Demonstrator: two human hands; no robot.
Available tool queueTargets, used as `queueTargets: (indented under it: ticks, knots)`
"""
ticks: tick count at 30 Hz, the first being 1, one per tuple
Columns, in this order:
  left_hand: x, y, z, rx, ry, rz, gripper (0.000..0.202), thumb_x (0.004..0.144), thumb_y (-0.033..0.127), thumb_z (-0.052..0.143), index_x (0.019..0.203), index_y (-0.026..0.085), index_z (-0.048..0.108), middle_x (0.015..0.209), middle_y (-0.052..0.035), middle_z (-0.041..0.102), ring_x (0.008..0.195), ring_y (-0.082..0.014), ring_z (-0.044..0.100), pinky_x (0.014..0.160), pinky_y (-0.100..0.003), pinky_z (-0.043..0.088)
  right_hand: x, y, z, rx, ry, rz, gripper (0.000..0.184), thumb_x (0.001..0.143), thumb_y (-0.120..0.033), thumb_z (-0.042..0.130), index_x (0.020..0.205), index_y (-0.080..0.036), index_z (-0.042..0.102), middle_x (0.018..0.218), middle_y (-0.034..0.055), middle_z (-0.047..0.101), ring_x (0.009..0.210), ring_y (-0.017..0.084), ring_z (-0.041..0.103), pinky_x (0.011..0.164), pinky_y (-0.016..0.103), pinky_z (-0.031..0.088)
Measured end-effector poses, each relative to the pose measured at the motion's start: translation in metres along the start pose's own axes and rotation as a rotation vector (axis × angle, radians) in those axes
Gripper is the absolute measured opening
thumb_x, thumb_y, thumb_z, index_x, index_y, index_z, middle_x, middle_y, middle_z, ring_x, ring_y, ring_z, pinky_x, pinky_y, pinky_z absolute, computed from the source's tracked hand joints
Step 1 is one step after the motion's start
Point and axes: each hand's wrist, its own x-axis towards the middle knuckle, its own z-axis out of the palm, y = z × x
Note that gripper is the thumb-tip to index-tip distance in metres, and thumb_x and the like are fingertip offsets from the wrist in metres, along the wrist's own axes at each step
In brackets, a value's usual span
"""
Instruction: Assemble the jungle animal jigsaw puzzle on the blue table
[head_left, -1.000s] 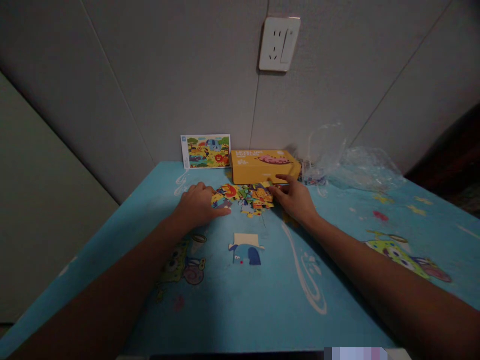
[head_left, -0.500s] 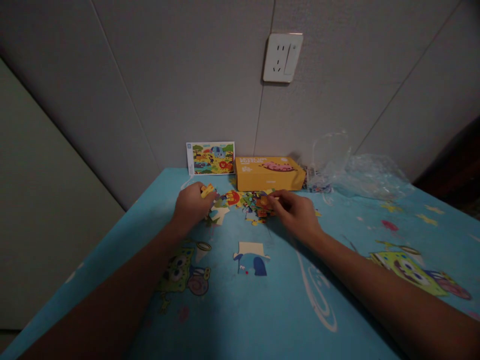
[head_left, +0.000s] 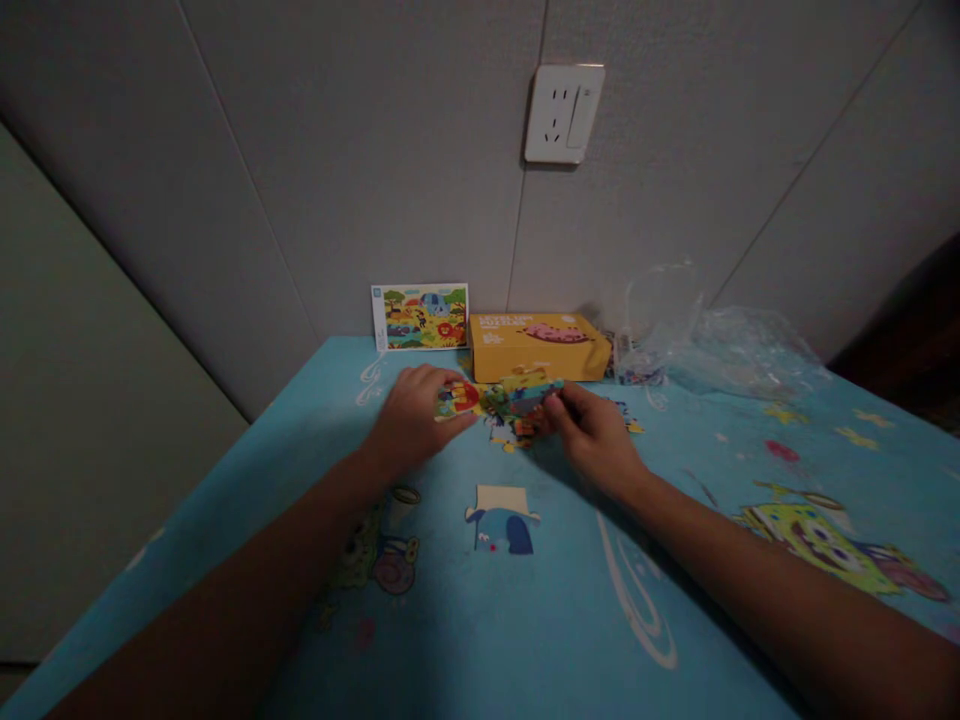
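My left hand is at the left of a heap of jigsaw puzzle pieces, its thumb and fingers closed around a yellow-and-red puzzle piece. Over the right part of the heap, my right hand pinches a tilted puzzle piece in grey-blue and yellow. Closer to me, two pieces lie together on the blue cloth: a blue elephant-face piece with a pale piece above it.
Against the wall stands a picture card of animals, beside a yellow puzzle box. Crumpled clear plastic bags lie at the back right. A printed blue tablecloth covers the table. A socket plate is on the wall.
My left hand has moved right to the heap and now grips the yellow-and-red piece. My right hand has lifted a grey-blue and yellow piece from the heap.
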Motion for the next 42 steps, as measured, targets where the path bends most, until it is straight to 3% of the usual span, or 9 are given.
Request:
queueTargets:
  ticks: [3, 7, 14, 19, 25, 28, 34, 39, 42]
  knots:
    - [0.002, -0.015, -0.001, 0.289, -0.113, -0.3, 0.063, 0.074, 0.054, 0.07, 0.12, 0.012, 0.063, 0.115, -0.0185, 0.062, 0.11, -0.0361, 0.057, 0.094, -0.046, 0.045, 0.01, 0.015, -0.003, 0.011, 0.063, 0.183, 0.038, 0.088, -0.049, 0.045, 0.069, -0.018, 0.057, 0.058, 0.0023, 0.057, 0.054, 0.015, 0.05, 0.052, 0.027, 0.032]
    - [0.005, -0.021, -0.005, 0.274, -0.249, -0.383, 0.053, 0.077, 0.057, 0.065, 0.108, 0.014, 0.069, 0.106, -0.015, 0.066, 0.097, -0.0304, 0.063, 0.082, -0.037, 0.048, 0.017, 0.021, -0.006, -0.074, 0.05, 0.334, 0.047, 0.085, -0.057, 0.052, 0.06, -0.018, 0.06, 0.054, 0.0038, 0.059, 0.049, 0.015, 0.049, 0.051, 0.027, 0.029]
    - [0.016, -0.027, -0.014, -0.081, -0.027, -0.584, 0.025, 0.075, 0.03, 0.068, 0.093, 0.013, 0.069, 0.076, -0.0051, 0.07, 0.072, -0.0201, 0.066, 0.063, -0.027, 0.046, 0.016, 0.013, -0.007, -0.176, 0.083, 0.307, 0.045, 0.086, -0.053, 0.052, 0.063, -0.017, 0.063, 0.056, 0.0041, 0.061, 0.053, 0.016, 0.052, 0.053, 0.028, 0.029]
    - [0.012, -0.003, -0.007, -0.672, 0.119, -0.477, 0.023, 0.073, 0.036, 0.069, 0.081, 0.015, 0.066, 0.071, -0.0023, 0.066, 0.055, -0.0137, 0.06, 0.053, -0.025, 0.047, 0.006, 0.001, -0.002, -0.006, -0.098, 0.059, 0.042, 0.091, -0.051, 0.048, 0.075, -0.016, 0.065, 0.062, 0.001, 0.059, 0.057, 0.013, 0.05, 0.054, 0.025, 0.032]
    - [-0.004, 0.027, 0.011, -0.986, -0.238, -0.186, 0.023, 0.069, 0.032, 0.074, 0.078, 0.017, 0.059, 0.063, 0.0036, 0.059, 0.058, -0.01, 0.058, 0.057, -0.022, 0.049, -0.011, -0.02, 0.008, 0.019, -0.392, -0.16, 0.041, 0.094, -0.045, 0.046, 0.063, -0.018, 0.049, 0.053, -0.0055, 0.04, 0.049, 0.009, 0.037, 0.051, 0.024, 0.026]
    - [-0.003, 0.023, 0.011, -0.911, -0.144, -0.16, 0.017, 0.074, 0.031, 0.069, 0.079, 0.017, 0.06, 0.063, 0.0028, 0.059, 0.057, -0.01, 0.057, 0.056, -0.022, 0.048, -0.01, -0.016, 0.007, 0.035, -0.312, -0.112, 0.04, 0.094, -0.045, 0.045, 0.065, -0.018, 0.051, 0.055, -0.0047, 0.043, 0.051, 0.009, 0.04, 0.051, 0.024, 0.027]
    - [0.013, -0.013, 0.002, -0.565, 0.379, -0.452, 0.014, 0.077, 0.029, 0.061, 0.081, 0.016, 0.061, 0.07, -0.0019, 0.064, 0.065, -0.0156, 0.062, 0.061, -0.025, 0.05, 0.003, 0.006, 0.002, 0.086, -0.022, 0.089, 0.039, 0.092, -0.048, 0.049, 0.076, -0.016, 0.063, 0.063, 0.0002, 0.057, 0.058, 0.013, 0.049, 0.054, 0.026, 0.032]
    - [0.013, -0.026, 0.006, -0.231, 0.254, -0.547, 0.023, 0.07, 0.016, 0.062, 0.093, 0.015, 0.063, 0.078, -0.0061, 0.066, 0.079, -0.0255, 0.065, 0.079, -0.04, 0.052, 0.005, 0.005, 0.0, 0.002, -0.053, 0.102, 0.037, 0.09, -0.045, 0.049, 0.072, -0.016, 0.063, 0.06, 0.0, 0.056, 0.055, 0.013, 0.048, 0.053, 0.027, 0.031]
    - [0.006, -0.014, 0.01, 0.057, 0.222, -0.251, 0.035, 0.07, 0.015, 0.067, 0.104, 0.013, 0.065, 0.103, -0.0138, 0.066, 0.107, -0.0321, 0.057, 0.1, -0.049, 0.041, 0.003, -0.003, 0.0, -0.111, -0.166, 0.048, 0.037, 0.09, -0.042, 0.047, 0.068, -0.017, 0.063, 0.055, -0.0004, 0.055, 0.051, 0.013, 0.045, 0.052, 0.027, 0.029]
